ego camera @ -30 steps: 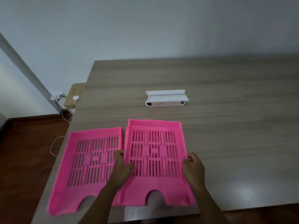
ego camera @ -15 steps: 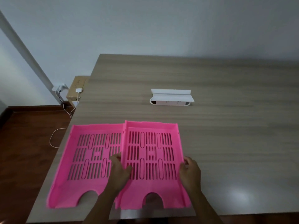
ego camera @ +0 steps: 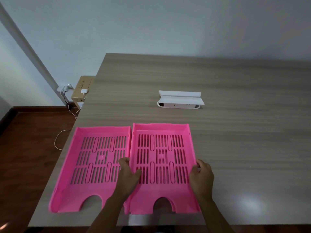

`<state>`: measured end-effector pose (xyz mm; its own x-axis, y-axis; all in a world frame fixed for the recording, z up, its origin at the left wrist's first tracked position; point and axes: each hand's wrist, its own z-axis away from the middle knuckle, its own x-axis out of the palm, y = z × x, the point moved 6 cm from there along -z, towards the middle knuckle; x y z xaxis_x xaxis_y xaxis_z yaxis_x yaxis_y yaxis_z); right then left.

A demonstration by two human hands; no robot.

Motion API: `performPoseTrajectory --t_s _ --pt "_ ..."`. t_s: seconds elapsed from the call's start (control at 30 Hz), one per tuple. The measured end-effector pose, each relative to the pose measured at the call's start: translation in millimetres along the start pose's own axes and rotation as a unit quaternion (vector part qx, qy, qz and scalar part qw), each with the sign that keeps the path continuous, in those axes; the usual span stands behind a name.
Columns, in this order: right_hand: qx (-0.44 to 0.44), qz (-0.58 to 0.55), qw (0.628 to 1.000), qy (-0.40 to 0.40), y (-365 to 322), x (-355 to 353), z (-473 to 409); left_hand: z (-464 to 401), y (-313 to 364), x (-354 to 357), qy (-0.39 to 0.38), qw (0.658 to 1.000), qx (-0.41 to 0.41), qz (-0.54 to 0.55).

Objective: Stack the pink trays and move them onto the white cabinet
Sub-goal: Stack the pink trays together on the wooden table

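Observation:
Two pink slotted trays lie side by side near the front left of the wooden table (ego camera: 235, 148). The left pink tray (ego camera: 94, 165) lies flat by the table's left edge. The right pink tray (ego camera: 161, 158) is held at both sides: my left hand (ego camera: 128, 175) grips its left wall, fingers over the rim, and my right hand (ego camera: 201, 175) grips its right wall. Its left wall sits against or slightly over the left tray's right edge. No white cabinet is in view.
A white power-strip box (ego camera: 180, 101) with its lid up sits mid-table behind the trays. Beyond the left table edge, a cardboard box (ego camera: 82, 88) with a white charger and cables stands on the dark wood floor by the wall.
The right tray has shifted slightly left against the left tray, both hands staying on its sides. The camera has tilted, so everything sits a little differently in view.

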<state>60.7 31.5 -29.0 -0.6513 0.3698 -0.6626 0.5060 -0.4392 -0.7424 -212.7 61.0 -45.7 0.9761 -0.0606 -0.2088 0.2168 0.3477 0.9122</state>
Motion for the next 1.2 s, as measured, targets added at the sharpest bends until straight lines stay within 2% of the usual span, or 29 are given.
performPoseTrajectory --t_s 0.3,0.77,0.93,1.2 --pt "0.024 -0.012 0.998 -0.049 3.3 4.7 -8.5 -1.6 -4.5 -5.3 0.024 1.000 -0.002 0.013" --pt "0.053 -0.002 0.997 -0.050 15.7 9.4 -14.6 2.8 -3.3 2.6 -0.026 0.999 0.004 -0.033" --pt "0.071 -0.003 0.995 -0.072 18.4 2.6 -16.9 3.4 0.0 6.4 -0.010 0.998 0.027 -0.057" --pt "0.085 -0.015 0.992 -0.088 21.7 -6.6 -18.6 4.0 5.4 20.0 -0.027 0.997 0.044 -0.055"
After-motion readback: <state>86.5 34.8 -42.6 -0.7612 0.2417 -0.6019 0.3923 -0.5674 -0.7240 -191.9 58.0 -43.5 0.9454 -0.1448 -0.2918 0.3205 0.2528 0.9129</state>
